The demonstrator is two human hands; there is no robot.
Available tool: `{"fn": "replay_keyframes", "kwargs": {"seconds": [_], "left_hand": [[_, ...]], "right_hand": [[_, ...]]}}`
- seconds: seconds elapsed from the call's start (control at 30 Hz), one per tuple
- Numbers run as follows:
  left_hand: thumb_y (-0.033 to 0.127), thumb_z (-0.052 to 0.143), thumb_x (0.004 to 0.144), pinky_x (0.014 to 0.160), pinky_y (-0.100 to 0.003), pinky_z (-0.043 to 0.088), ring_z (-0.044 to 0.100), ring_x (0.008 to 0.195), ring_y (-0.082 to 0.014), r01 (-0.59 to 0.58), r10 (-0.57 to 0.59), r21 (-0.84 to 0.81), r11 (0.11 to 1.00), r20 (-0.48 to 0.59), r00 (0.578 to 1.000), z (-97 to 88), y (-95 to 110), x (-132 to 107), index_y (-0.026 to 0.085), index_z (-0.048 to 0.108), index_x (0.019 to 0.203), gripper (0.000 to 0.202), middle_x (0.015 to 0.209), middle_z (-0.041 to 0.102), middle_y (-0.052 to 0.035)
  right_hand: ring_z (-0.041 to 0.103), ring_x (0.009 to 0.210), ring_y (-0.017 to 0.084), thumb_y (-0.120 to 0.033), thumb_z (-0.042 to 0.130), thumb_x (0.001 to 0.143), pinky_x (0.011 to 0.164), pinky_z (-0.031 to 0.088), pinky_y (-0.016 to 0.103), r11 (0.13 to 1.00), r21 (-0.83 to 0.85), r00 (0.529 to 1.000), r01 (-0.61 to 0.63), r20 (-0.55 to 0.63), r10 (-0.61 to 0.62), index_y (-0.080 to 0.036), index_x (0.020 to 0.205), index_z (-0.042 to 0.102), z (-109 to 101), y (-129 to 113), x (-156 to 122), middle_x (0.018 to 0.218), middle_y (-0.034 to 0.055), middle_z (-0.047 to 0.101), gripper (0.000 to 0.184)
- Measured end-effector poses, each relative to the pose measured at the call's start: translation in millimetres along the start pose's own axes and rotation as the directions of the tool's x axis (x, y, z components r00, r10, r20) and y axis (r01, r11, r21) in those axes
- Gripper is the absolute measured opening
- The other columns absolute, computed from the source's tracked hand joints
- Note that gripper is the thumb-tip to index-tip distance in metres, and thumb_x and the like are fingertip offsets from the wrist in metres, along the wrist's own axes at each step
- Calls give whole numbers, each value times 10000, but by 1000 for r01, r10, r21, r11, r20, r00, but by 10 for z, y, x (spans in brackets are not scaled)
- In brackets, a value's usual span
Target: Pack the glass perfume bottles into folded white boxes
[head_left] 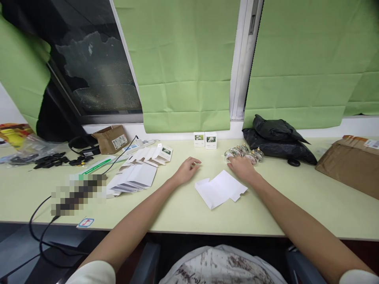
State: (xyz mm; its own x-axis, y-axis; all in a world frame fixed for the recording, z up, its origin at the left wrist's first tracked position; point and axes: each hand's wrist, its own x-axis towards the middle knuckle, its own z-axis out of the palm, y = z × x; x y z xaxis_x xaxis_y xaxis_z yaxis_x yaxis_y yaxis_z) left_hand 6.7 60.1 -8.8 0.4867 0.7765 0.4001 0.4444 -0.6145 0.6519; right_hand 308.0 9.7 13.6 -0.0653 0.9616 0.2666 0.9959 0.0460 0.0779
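Observation:
My left hand (188, 170) hovers just above the table with its fingers loosely bent and apart, holding nothing. To the right, my right hand (242, 169) reaches into a cluster of small round clear items with gold-coloured tops (257, 154). Its fingertips are partly hidden there, so whether they grip one I cannot tell. Between my forearms lies an unfolded white paper box (220, 189), flat with flaps sticking out. Two small white boxes with green pictures, a left one (199, 139) and a right one (211, 140), stand upright by the wall.
Flattened white boxes (134, 177) lie left, with partly opened picture boxes (155, 155) behind. A brown carton (111, 140), cables (51, 159) and a pixelated dark object (79, 195) are farther left. Black plastic bags (275, 140) and a large cardboard box (352, 163) stand right.

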Motion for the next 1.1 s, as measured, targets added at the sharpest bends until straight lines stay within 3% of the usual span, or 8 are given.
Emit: {"fn": "replay_keyframes", "kwargs": {"seconds": [0.17, 0.3, 0.47, 0.67, 0.8, 0.93, 1.03, 1.1], "left_hand": [[452, 549, 1004, 903, -399, 575, 655, 1047, -237, 2, -2, 6, 1000, 12, 1000, 0, -4, -3, 230, 709, 1152, 311, 1196, 655, -101], [449, 557, 1001, 893, -388, 565, 653, 1042, -237, -16, 16, 18, 1000, 14, 1000, 4, 3, -8, 230, 717, 1133, 302, 1170, 662, -98], [480, 555, 997, 820, -359, 535, 642, 941, -222, -13, 12, 32, 999, 36, 999, -10, 98, -37, 212, 741, 1057, 332, 1075, 687, -89], [588, 559, 978, 667, -303, 454, 582, 733, -174, 100, -76, -105, 989, 211, 974, 24, 364, -134, 199, 727, 999, 424, 835, 696, -27], [636, 577, 956, 690, -298, 450, 597, 798, -183, 82, -34, -155, 985, 290, 956, 46, 544, -172, 207, 731, 1075, 471, 923, 689, -50], [656, 781, 785, 862, -349, 484, 595, 1043, -258, 24, 4, -79, 997, 339, 941, 39, 615, -190, 240, 696, 1252, 631, 1110, 650, -87], [659, 884, 640, 991, -405, 456, 522, 1190, -309, 28, -23, -10, 1000, 365, 931, 35, 611, -208, 266, 616, 1381, 880, 1196, 619, -95], [670, 877, 641, 1037, -424, 430, 491, 1229, -323, 42, -42, 8, 999, 361, 932, 36, 601, -211, 267, 615, 1387, 888, 1217, 615, -100]], "right_hand": [[701, 987, 336, -371, 503, 1044, 871, 490, 439, 999, 22, 999, -45, -1, 45, -142, 1191, 689, 87, -21, 41, 999, 222, 738, 329], [707, 962, 346, -407, 527, 1029, 847, 496, 443, 996, 39, 997, -82, 10, 81, -141, 1133, 711, 91, 5, 36, 1007, 222, 734, 340], [704, 968, 330, -280, 467, 1031, 793, 482, 398, 991, 119, 998, -60, 22, 58, -169, 1138, 687, 116, 12, 12, 1028, 179, 742, 269], [699, 941, 294, -231, 436, 1034, 746, 433, 348, 989, 135, 998, -59, -13, 61, -171, 1105, 666, 93, -44, 14, 1057, 167, 742, 249], [664, 826, 243, -354, 408, 1059, 679, 376, 317, 968, 250, 998, -1, -64, 18, -187, 947, 660, 3, -33, -9, 914, 105, 734, 322], [552, 655, 173, -640, 497, 982, 593, 319, 290, 826, 545, 971, 145, 83, -226, -196, 722, 575, -62, -36, -60, 705, 26, 638, 521], [538, 646, 160, -644, 654, 872, 554, 324, 276, 673, 729, 894, 127, 210, -395, -195, 768, 573, -77, -60, -90, 747, 3, 629, 468], [549, 667, 161, -596, 674, 867, 555, 354, 270, 561, 822, 875, 99, 197, -443, -197, 823, 579, -85, -84, -94, 782, -4, 618, 412]]}}
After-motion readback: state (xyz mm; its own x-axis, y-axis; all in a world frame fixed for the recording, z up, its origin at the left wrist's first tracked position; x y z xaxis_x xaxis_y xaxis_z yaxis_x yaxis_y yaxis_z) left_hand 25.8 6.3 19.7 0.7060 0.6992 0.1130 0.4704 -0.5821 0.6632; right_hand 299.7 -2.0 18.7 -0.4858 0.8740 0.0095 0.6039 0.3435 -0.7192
